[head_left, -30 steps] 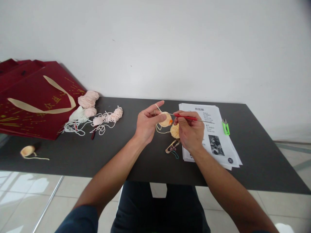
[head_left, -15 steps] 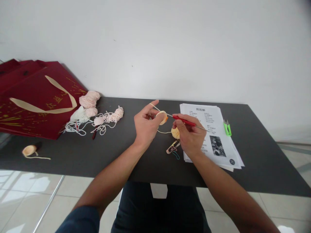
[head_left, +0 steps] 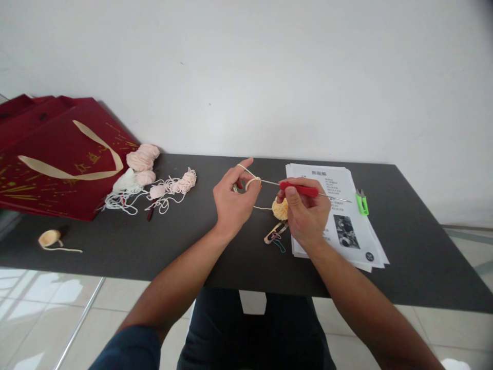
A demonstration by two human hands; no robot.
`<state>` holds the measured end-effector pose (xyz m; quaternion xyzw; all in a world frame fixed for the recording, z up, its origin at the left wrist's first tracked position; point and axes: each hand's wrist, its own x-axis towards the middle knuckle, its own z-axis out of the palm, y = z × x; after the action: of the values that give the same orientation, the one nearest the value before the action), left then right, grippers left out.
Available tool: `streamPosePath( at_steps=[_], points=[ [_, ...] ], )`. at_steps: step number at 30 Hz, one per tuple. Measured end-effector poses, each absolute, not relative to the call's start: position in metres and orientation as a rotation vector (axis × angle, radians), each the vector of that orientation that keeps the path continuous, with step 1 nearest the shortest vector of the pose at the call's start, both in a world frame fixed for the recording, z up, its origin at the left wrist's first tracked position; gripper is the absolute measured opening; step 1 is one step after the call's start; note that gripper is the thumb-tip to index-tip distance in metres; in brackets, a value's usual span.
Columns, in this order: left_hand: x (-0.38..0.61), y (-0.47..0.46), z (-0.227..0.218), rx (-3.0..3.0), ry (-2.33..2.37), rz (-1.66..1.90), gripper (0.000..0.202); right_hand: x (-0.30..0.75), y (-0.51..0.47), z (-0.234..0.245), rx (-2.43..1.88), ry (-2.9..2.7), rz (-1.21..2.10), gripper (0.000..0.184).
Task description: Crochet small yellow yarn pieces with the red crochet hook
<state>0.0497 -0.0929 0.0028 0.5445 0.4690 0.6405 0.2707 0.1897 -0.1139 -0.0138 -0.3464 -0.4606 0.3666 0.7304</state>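
My left hand (head_left: 233, 205) pinches a small cream crochet piece (head_left: 253, 181), mostly hidden behind the thumb. A cream strand runs over its raised index finger. In my right hand (head_left: 309, 216) is a crochet hook with a red handle (head_left: 304, 189), held like a pen; its thin metal shaft points left to the piece and touches it or the yarn there. Below the hook, a yellow yarn ball (head_left: 280, 209) rests on the table, partly covered by my right hand. A strand leads from the ball toward my left hand.
Printed sheets (head_left: 342, 231) lie under my right hand, with green thread snips (head_left: 362, 202) at their edge. A hair clip (head_left: 272, 234) and stitch markers lie nearby. Dark red bags (head_left: 57, 154), pink and white yarn (head_left: 142, 156) and a small crocheted cup (head_left: 49, 237) are on the left.
My right hand and the hook have shifted slightly right, away from my left hand. The crochet piece has turned, showing less of its round face and orange part.
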Motion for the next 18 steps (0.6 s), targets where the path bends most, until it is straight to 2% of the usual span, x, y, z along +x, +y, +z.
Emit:
streamPosePath(
  at_steps=[9, 18],
  points=[
    [0.053, -0.095, 0.0, 1.644, 1.23, 1.753, 0.036, 0.191, -0.113, -0.006, -0.707, -0.96, 0.861, 0.011],
    [0.054, -0.096, -0.004, 1.621, 1.154, 1.728, 0.034, 0.194, -0.108, 0.003, -0.736, -0.833, 1.061, 0.023]
  ],
)
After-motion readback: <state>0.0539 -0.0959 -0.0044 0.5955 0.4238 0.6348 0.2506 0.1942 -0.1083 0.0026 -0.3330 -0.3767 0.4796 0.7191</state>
